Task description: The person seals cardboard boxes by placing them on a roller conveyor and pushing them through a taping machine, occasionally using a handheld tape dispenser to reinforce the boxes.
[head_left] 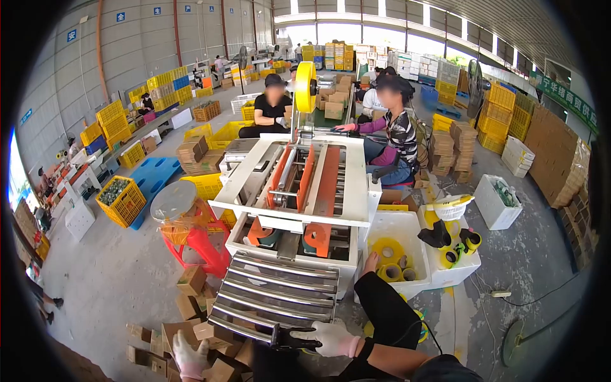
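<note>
My left hand, in a white glove, is at the bottom left with its fingers spread and nothing in them. It is over a heap of small cardboard boxes on the floor. My right hand, also gloved, closes around a black object at the near end of the roller conveyor; its exact kind I cannot make out. Beyond the rollers stands a white carton-sealing machine with orange side belts and a yellow tape roll on top.
White foam boxes with tape rolls are at the right of the machine. A red stool stands at its left. Two people sit beyond the machine. Yellow crates, a blue pallet and a floor cable lie around.
</note>
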The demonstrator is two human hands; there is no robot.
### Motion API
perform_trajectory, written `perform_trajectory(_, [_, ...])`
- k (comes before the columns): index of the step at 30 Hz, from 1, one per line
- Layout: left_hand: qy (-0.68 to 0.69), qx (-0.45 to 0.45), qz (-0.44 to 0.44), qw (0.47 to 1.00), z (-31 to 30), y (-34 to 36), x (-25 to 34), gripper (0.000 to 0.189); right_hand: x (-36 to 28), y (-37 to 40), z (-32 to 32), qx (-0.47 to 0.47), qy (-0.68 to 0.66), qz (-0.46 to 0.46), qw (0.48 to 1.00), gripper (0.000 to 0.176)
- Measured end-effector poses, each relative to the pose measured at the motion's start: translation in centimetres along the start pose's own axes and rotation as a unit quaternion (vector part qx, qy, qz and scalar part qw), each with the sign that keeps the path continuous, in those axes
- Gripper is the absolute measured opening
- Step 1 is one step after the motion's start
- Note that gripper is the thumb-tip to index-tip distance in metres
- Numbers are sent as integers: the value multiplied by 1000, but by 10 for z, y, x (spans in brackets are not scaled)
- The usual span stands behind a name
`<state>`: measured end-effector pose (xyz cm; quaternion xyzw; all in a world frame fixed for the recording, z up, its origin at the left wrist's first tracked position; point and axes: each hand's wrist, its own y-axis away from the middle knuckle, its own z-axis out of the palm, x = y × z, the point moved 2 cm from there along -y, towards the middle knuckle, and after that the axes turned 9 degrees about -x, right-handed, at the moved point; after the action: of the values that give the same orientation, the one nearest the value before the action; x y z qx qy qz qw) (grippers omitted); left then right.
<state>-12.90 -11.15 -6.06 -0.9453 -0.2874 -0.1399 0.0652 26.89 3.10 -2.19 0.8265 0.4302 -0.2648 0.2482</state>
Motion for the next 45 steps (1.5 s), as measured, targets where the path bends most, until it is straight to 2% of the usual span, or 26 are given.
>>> perform_trajectory(1, [204, -155, 30, 966, 12, 6, 31, 92, 1, -2, 5, 21, -11, -30, 999, 72])
perform_trajectory(2, [451, -310, -22, 837, 23, 15, 64, 88, 0, -3, 8, 41, -20, -60, 997, 74])
perform_trajectory(3, [563, -418, -118, 703, 33, 24, 96, 86, -7, -2, 5, 60, -4, -78, 995, 77])
perform_trajectory(4, [586, -527, -143, 599, 74, 27, 104, 90, -12, 0, 2, 62, 17, -84, 994, 77])
perform_trajectory(5, [669, -531, -116, 507, 77, 37, 139, 81, -14, 3, -2, 65, 37, -88, 993, 77])
perform_trajectory(6, [693, -517, -40, 501, 62, 44, 171, 72, -15, 7, -6, 66, 58, -92, 992, 77])
perform_trajectory(7, [712, -546, -55, 438, 65, 44, 178, 67, -15, 13, -8, 71, 82, -81, 991, 76])
perform_trajectory(8, [696, -552, -74, 454, 66, 43, 186, 66, -10, 18, -9, 85, 72, -80, 991, 75])
perform_trajectory(12, [729, -565, -62, 382, 85, 48, 193, 64, 1, 29, -7, 79, 52, -59, 994, 75])
perform_trajectory(14, [751, -540, -88, 370, 98, 54, 188, 54, 1, 28, -8, 78, 42, -57, 994, 76])
perform_trajectory(17, [744, -513, -148, 401, 85, 56, 193, 40, -3, 27, -10, 56, 53, -48, 996, 76])
perform_trajectory(20, [757, -539, -157, 334, 105, 56, 180, 33, -5, 22, -11, 52, 63, -50, 995, 75])
perform_trajectory(23, [712, -506, -96, 477, 110, 55, 175, 28, -8, 19, -10, 49, 68, -56, 995, 73])
perform_trajectory(26, [581, -467, -100, 658, 111, 48, 174, 20, -8, 14, -14, 41, 84, -62, 994, 73])
perform_trajectory(27, [613, -446, -123, 641, 106, 45, 178, 15, -6, 11, -14, 37, 80, -62, 994, 74])
perform_trajectory(30, [593, -388, -87, 701, 124, 33, 167, 23, -5, 11, -17, 30, 94, -78, 992, 75])
perform_trajectory(32, [607, -332, -125, 711, 76, 13, 151, 19, 6, 23, -24, 31, 76, -92, 992, 73])
perform_trajectory(33, [666, -307, -144, 664, 92, -6, 105, 16, 10, 36, -36, 16, 105, -73, 992, 72])
perform_trajectory(34, [615, -266, -196, 716, 57, -15, 104, 15, 15, 47, -49, 3, 135, -55, 989, 71])
perform_trajectory(36, [530, -264, -105, 798, 35, -44, 92, 18, 34, 61, -62, 17, 149, -43, 988, 69])
perform_trajectory(38, [578, -240, -76, 777, 36, -78, 104, 20, 43, 58, -75, 35, 152, -16, 988, 69])
perform_trajectory(39, [566, -215, -50, 794, 17, -99, 129, 19, 41, 51, -89, 67, 148, -19, 986, 69])
perform_trajectory(40, [600, -236, -41, 764, 13, -124, 140, 17, 39, 44, -106, 101, 147, -21, 984, 69])
perform_trajectory(41, [599, -207, 20, 773, 17, -151, 149, 17, 41, 38, -120, 127, 157, -8, 979, 62])
perform_trajectory(43, [583, -234, 29, 778, 5, -194, 180, 18, 53, 24, -142, 184, 180, -8, 966, 52])
perform_trajectory(45, [598, -249, 78, 758, 41, -249, 189, 18, 71, 5, -153, 198, 190, -18, 962, 52])
